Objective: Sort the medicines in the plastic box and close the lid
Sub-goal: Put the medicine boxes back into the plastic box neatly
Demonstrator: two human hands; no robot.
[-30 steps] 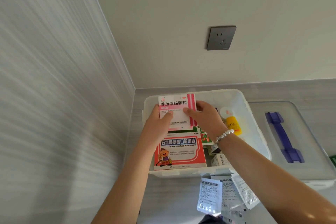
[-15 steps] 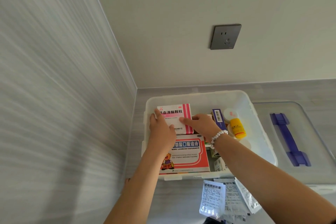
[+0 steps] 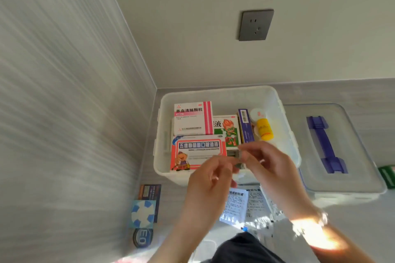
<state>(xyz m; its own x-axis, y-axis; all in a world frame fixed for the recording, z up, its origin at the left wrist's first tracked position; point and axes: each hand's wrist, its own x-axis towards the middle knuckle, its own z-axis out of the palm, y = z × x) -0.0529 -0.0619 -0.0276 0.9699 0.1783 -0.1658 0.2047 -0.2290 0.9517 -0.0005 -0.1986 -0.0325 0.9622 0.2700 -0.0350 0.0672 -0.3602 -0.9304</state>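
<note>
The clear plastic box (image 3: 220, 89) stands open in the corner. Inside, a pink-and-white medicine box (image 3: 192, 119) lies flat at the back left, partly on a green cartoon box (image 3: 229, 130). A red cartoon box (image 3: 198, 151) lies in front of it. A purple box (image 3: 245, 126) stands on edge, with a yellow bottle (image 3: 264, 129) and a white jar (image 3: 257, 113) to its right. My left hand (image 3: 209, 181) and right hand (image 3: 269, 166) hover blurred over the box's front edge, fingers loosely curled, nothing plainly held. The lid (image 3: 352, 166) with its purple handle (image 3: 322, 143) lies to the right.
Printed sachets and leaflets (image 3: 237, 205) lie on the counter in front of the box. A blue-and-white carton (image 3: 143, 213) and a dark box (image 3: 149, 191) sit by the left wall. A green item (image 3: 388, 175) shows at the right edge. A wall socket (image 3: 255, 24) is above.
Both hands let go of the pink-and-white box, which now lies flat in the box. They drew back toward me to the front edge.
</note>
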